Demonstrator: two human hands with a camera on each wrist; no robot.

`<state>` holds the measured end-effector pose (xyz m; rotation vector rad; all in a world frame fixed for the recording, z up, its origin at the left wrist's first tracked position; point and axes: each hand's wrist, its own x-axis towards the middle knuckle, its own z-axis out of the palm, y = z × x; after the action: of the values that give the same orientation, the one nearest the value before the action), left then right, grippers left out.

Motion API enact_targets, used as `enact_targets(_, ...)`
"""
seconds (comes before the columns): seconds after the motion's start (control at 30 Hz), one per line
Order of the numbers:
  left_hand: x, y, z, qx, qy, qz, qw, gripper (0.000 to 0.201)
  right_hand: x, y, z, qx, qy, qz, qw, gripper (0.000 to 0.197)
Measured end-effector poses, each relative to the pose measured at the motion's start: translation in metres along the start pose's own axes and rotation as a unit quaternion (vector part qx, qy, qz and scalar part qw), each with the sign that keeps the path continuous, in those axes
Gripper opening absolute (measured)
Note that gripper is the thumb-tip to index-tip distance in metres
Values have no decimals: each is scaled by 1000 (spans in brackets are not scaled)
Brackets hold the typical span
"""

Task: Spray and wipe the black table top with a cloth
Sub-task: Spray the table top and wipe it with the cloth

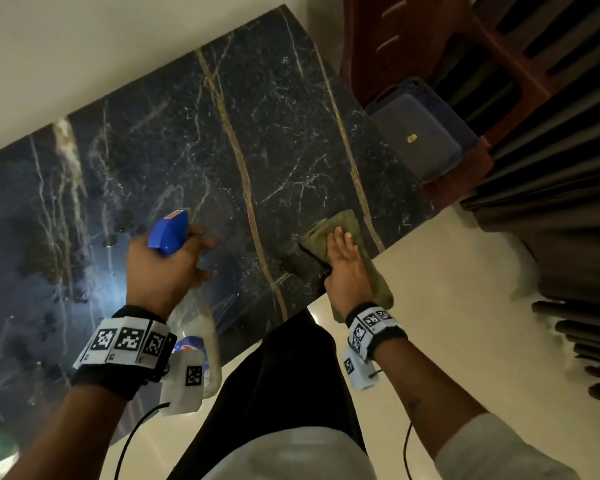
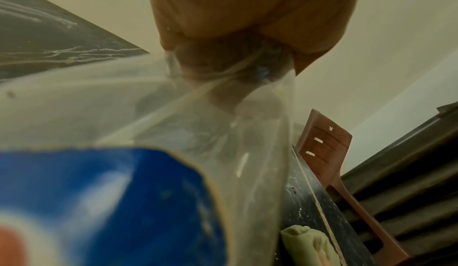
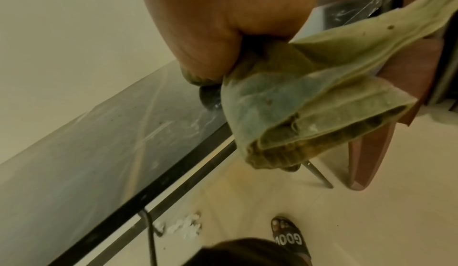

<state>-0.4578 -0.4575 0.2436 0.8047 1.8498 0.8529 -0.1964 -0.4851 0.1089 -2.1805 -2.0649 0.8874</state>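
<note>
The black marble table top (image 1: pixel 174 140) with gold veins fills the head view. My left hand (image 1: pixel 184 261) grips a clear spray bottle (image 1: pixel 194 317) by its neck, just above the table's near edge, with the blue trigger head (image 1: pixel 168 232) pointing away over the table. In the left wrist view the bottle (image 2: pixel 173 129) and its blue label fill the frame under my hand (image 2: pixel 247 15). My right hand (image 1: pixel 343 254) lies flat on a green cloth (image 1: pixel 336 221) at the table's near right corner. One end of the cloth (image 3: pixel 297 103) hangs off the table edge (image 3: pixel 99 142).
A brown plastic chair (image 1: pixel 413 46) stands past the table's right end with a purple basket (image 1: pixel 426 133) on its seat. Dark pleated curtains (image 1: pixel 551 168) hang at the right. Droplets (image 1: pixel 110 242) sit on the table. White crumbs (image 3: pixel 183 227) lie on the cream floor near my sandalled foot (image 3: pixel 290 235).
</note>
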Motion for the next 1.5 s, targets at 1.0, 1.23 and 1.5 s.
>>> enact_targets(1.0,-66,-73,-84,-23,82,-37,996,20,-30,-50,30,-85,-41,-43,995,79)
enact_targets(1.23,-61,-74,-103,-31,69,-23,997,20,-77,-103,64,-141,-126,-107,976,70)
enact_targets(1.5,-61,-68,-107,-38,42,-6,998,33,-64,-94,45,-127,-107,-75,983,72)
